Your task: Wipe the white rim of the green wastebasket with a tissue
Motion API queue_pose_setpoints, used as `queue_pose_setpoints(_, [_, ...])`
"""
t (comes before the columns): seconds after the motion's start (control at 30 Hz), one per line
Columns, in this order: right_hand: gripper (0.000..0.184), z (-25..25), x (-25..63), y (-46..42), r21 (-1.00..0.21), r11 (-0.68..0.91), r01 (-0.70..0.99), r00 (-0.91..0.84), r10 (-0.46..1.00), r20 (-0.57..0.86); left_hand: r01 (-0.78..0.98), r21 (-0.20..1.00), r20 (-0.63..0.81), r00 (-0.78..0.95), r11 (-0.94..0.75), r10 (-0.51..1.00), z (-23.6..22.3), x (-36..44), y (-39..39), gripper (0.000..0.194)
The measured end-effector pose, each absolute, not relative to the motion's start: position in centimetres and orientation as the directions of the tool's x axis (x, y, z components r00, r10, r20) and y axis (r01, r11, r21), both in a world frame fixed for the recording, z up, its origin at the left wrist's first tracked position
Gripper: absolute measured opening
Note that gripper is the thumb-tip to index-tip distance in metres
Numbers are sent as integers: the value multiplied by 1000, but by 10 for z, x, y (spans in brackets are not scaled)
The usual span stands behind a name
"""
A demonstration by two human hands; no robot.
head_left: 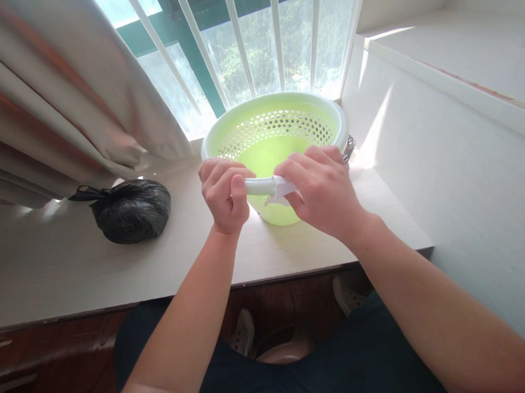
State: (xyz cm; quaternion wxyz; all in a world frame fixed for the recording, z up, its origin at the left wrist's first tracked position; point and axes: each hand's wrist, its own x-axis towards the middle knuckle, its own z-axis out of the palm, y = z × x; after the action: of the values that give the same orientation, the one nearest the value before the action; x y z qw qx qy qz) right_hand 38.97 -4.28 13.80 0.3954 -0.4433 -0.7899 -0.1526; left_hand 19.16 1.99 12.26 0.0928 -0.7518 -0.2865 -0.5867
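A light green plastic basket (267, 152) with a perforated upper wall and a pale rim stands on the windowsill. My left hand (227, 194) is closed around the near left part of its rim, the thumb on top. Over the near right part of the rim, my right hand (323, 185) pinches a white tissue (284, 187) folded across it. A loose corner of the tissue hangs below the rim. The fingertips of both hands curl over the rim and are partly hidden. The basket's inside looks bare where it shows.
A tied black plastic bag (130, 211) lies left on the pale sill (188, 239), below a beige curtain (74, 78). Dark crinkled material (349, 148) shows behind the basket's right side. White window bars (239, 38) stand behind, a white cabinet (449, 125) to the right. Shoes (242, 333) are below.
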Motion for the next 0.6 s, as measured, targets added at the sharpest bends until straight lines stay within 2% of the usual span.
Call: queue_pose_setpoints(0.6, [7,140,395,-41,-102,587,803,-324,574,752,586,199,912,181,-785,367,126,189,17,59])
